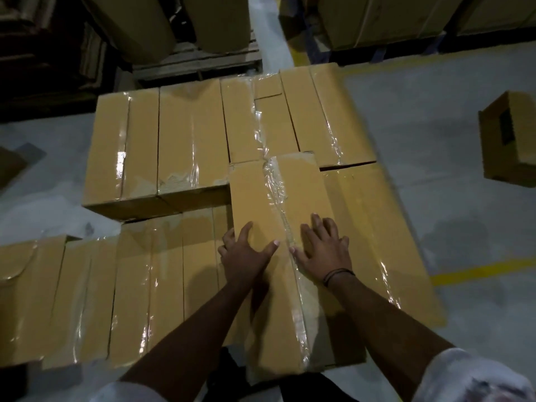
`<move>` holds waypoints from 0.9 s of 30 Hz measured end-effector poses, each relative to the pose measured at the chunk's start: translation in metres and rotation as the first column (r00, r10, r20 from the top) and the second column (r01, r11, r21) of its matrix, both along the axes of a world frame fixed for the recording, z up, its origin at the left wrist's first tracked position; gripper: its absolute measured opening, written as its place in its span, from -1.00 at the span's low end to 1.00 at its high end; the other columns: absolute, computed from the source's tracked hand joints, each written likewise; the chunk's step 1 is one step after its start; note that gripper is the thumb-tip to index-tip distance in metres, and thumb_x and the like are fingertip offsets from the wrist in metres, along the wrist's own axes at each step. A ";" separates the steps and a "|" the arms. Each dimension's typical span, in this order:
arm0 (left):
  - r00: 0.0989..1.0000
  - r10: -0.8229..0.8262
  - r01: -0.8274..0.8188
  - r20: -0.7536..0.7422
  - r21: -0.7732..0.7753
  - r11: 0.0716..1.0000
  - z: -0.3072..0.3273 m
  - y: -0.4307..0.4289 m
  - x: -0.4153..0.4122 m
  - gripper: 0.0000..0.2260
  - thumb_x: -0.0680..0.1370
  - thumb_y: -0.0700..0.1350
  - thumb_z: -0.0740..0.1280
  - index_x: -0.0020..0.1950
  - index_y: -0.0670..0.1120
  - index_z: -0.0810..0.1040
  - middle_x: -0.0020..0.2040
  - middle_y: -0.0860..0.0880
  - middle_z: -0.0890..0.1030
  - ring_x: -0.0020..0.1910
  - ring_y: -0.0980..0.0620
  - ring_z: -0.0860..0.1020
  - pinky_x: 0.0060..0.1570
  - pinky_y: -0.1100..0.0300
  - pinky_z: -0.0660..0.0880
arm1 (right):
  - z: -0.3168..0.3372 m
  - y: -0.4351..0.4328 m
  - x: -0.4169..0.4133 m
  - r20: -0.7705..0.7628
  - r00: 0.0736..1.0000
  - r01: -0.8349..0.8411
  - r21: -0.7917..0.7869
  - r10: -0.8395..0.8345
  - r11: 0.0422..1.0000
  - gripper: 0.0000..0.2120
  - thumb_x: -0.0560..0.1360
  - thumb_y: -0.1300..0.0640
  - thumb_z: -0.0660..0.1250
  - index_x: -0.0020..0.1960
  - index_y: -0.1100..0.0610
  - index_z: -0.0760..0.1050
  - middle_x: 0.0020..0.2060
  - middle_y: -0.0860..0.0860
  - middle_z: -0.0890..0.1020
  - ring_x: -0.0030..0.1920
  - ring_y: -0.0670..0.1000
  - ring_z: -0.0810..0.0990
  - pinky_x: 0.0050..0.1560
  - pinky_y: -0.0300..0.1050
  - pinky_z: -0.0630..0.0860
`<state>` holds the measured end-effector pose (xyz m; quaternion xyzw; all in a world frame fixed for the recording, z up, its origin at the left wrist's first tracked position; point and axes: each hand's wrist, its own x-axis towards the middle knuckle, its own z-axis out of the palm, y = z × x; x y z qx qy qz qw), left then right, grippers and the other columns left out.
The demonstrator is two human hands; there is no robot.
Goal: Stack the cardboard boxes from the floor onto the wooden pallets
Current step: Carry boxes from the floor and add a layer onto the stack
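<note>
Forearms in white sleeves (pixel 475 378) extend from the person over the stack. Left hand (pixel 246 252) lies flat on the top face of a long cardboard box (pixel 278 192), fingers straight and spread, the outer fingers reaching past the box's left edge. Right hand (pixel 324 250) presses flat on the same face, just right of the clear tape seam (pixel 282 216), fingers spread and clasping nothing; a dark band (pixel 338 274) circles its wrist. The long cardboard box rests lengthwise on a lower layer of taped boxes (pixel 162 280), its far end reaching a taller back row of boxes (pixel 188 134). What the stack stands on is hidden. To the right, a yellow line (pixel 478 271) crosses the grey floor (pixel 435 117), and a single box (pixel 510 137) stands well apart from the stack. Farthest back, a wooden pallet (pixel 197 60) carries large cardboard rolls (pixel 139 24).
</note>
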<state>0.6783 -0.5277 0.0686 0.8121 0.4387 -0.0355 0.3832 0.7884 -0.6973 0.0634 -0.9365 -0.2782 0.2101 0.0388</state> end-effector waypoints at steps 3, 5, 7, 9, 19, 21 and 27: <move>0.999 0.012 -0.013 -0.029 -0.009 1.000 -0.012 -0.003 0.008 -0.19 0.37 0.42 0.47 0.56 0.24 0.31 0.59 -0.10 0.20 0.48 -0.28 0.24 0.33 -0.21 0.40 | -0.017 -0.004 0.007 -0.029 0.999 -0.021 0.010 0.021 1.000 -0.33 0.57 -0.39 0.05 0.58 -0.11 0.15 0.64 -0.06 -0.08 0.59 0.13 -0.10 0.38 0.32 0.20; 0.999 0.025 -0.025 -0.027 -0.006 1.000 -0.020 -0.003 0.014 -0.19 0.37 0.42 0.47 0.55 0.23 0.33 0.58 -0.09 0.20 0.47 -0.27 0.25 0.34 -0.21 0.40 | -0.028 -0.005 0.013 -0.039 0.999 -0.024 0.012 0.025 1.000 -0.33 0.56 -0.39 0.05 0.58 -0.11 0.14 0.64 -0.05 -0.08 0.59 0.13 -0.08 0.38 0.31 0.22; 0.999 0.043 -0.043 -0.032 0.005 0.999 -0.031 -0.003 0.019 -0.22 0.37 0.43 0.46 0.53 0.23 0.35 0.56 -0.08 0.21 0.45 -0.27 0.26 0.34 -0.20 0.39 | -0.039 -0.004 0.018 -0.039 0.999 -0.027 0.016 0.027 1.000 -0.32 0.55 -0.40 0.06 0.58 -0.11 0.14 0.64 -0.04 -0.07 0.57 0.14 -0.05 0.37 0.30 0.25; 0.995 0.089 -0.089 -0.055 -0.002 0.996 -0.045 -0.004 0.022 -0.25 0.37 0.44 0.45 0.50 0.24 0.38 0.52 -0.08 0.22 0.43 -0.29 0.28 0.36 -0.22 0.38 | -0.050 -0.005 0.021 -0.048 0.999 -0.024 0.024 0.026 0.999 -0.32 0.54 -0.39 0.09 0.57 -0.12 0.15 0.64 -0.03 -0.07 0.54 0.15 -0.01 0.36 0.28 0.30; 0.980 0.122 -0.121 -0.155 0.019 0.992 -0.114 -0.021 0.026 -0.25 0.41 0.38 0.46 0.54 0.21 0.35 0.55 -0.08 0.20 0.45 -0.33 0.26 0.38 -0.21 0.32 | -0.120 -0.017 0.034 -0.127 0.990 -0.063 0.034 0.067 0.997 -0.34 0.54 -0.31 0.21 0.55 -0.11 0.14 0.63 -0.03 -0.14 0.52 0.15 -0.01 0.39 0.26 0.35; 0.977 0.128 -0.129 -0.171 0.008 0.992 -0.125 -0.018 0.029 -0.24 0.41 0.39 0.45 0.55 0.22 0.34 0.56 -0.08 0.20 0.45 -0.35 0.26 0.38 -0.22 0.32 | -0.130 -0.017 0.038 -0.136 0.989 -0.059 0.041 0.064 0.997 -0.33 0.53 -0.29 0.25 0.55 -0.11 0.15 0.63 -0.04 -0.15 0.53 0.15 -0.01 0.41 0.24 0.33; 0.980 0.029 -0.035 -0.198 -0.023 0.999 -0.145 -0.013 0.024 -0.20 0.44 0.35 0.46 0.60 0.19 0.25 0.61 -0.16 0.12 0.48 -0.41 0.20 0.40 -0.26 0.29 | -0.146 -0.017 0.046 -0.186 0.977 -0.099 0.050 0.106 0.994 -0.34 0.53 -0.19 0.33 0.54 -0.15 0.14 0.62 -0.08 -0.21 0.53 0.15 -0.03 0.49 0.20 0.20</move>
